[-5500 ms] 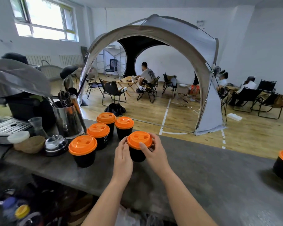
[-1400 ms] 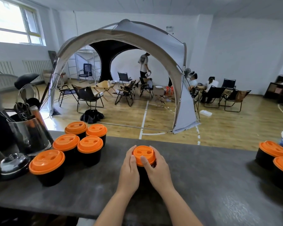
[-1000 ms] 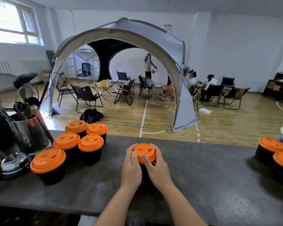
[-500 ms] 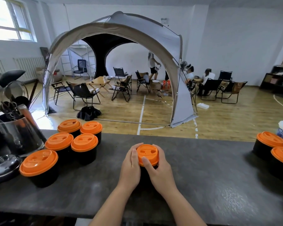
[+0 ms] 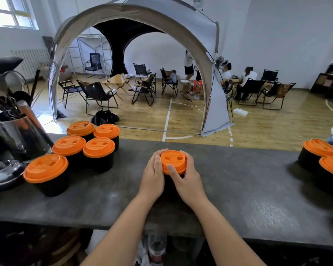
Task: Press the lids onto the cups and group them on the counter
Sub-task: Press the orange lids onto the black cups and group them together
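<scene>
Left hand [image 5: 153, 174] and right hand [image 5: 186, 178] both grip a black cup [image 5: 169, 182] with a round orange lid [image 5: 173, 161], mid-surface. Five lidded cups [image 5: 73, 150] are clustered left, two more [image 5: 323, 162] right. Contents hidden. Metal utensil holder [image 5: 20, 135] holds tools. The grey surface [image 5: 238, 189] looks stone-like and matte.

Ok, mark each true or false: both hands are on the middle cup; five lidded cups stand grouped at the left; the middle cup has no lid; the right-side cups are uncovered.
1. Both hands are on the middle cup: true, left hand and right hand grip its sides.
2. Five lidded cups stand grouped at the left: true.
3. The middle cup has no lid: false, an orange lid sits on it.
4. The right-side cups are uncovered: false, both visible ones carry orange lids.
</scene>
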Action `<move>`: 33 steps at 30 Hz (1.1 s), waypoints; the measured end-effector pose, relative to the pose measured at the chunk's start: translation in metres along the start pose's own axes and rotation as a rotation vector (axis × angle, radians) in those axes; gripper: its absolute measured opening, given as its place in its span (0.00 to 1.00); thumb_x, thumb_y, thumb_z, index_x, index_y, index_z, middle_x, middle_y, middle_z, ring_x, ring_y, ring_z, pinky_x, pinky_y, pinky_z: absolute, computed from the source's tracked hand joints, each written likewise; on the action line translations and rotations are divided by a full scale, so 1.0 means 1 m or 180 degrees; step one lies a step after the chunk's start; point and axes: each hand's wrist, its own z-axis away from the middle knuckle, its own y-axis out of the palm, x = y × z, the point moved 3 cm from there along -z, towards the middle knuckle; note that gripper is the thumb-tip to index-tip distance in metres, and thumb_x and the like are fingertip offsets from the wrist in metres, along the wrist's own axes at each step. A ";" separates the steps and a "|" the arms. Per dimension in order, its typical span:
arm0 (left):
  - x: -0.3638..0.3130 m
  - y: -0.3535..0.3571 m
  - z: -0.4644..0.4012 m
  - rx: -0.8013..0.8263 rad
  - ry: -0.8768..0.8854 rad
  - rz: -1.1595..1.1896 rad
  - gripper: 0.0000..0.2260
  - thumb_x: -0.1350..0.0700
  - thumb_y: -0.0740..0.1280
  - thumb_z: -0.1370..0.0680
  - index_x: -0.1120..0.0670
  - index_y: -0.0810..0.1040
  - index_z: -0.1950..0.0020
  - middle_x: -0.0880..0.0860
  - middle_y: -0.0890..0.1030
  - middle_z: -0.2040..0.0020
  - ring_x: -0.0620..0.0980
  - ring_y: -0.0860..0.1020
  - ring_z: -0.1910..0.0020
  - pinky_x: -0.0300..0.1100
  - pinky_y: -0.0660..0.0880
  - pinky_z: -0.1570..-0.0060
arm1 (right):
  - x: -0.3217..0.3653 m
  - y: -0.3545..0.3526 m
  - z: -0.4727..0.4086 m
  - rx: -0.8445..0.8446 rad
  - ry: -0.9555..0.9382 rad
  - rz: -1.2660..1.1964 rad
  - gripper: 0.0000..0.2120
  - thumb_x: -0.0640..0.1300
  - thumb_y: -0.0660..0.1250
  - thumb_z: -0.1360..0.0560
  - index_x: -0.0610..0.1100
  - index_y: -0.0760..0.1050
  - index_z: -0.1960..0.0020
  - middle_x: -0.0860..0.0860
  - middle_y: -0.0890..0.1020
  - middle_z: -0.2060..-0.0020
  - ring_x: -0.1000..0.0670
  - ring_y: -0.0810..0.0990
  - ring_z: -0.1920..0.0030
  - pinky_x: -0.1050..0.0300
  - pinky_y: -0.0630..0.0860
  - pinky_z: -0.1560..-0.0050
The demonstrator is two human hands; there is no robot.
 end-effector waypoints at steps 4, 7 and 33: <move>-0.006 -0.006 0.003 0.0020 0.0038 -0.0154 0.17 0.51 0.48 0.14 0.44 0.65 0.26 0.43 0.71 0.35 0.43 0.71 0.36 0.38 0.66 0.40 | 0.001 -0.005 -0.001 0.0071 0.0052 -0.0030 0.31 0.59 0.68 0.25 0.54 0.60 0.26 0.55 0.74 0.35 0.54 0.74 0.37 0.56 0.71 0.37; -0.005 -0.005 0.009 0.0080 0.0087 -0.0164 0.18 0.49 0.48 0.14 0.44 0.61 0.24 0.43 0.68 0.33 0.42 0.68 0.34 0.40 0.65 0.36 | -0.001 -0.005 0.000 0.0016 0.0035 -0.0063 0.32 0.58 0.70 0.26 0.54 0.60 0.26 0.57 0.73 0.36 0.55 0.73 0.37 0.56 0.71 0.36; -0.003 -0.001 0.011 0.0069 0.0232 -0.0382 0.18 0.45 0.45 0.15 0.46 0.66 0.30 0.47 0.76 0.39 0.47 0.76 0.41 0.39 0.72 0.45 | 0.009 0.007 0.006 -0.0426 -0.0008 0.0303 0.30 0.59 0.67 0.24 0.52 0.61 0.26 0.54 0.76 0.37 0.53 0.75 0.41 0.56 0.73 0.40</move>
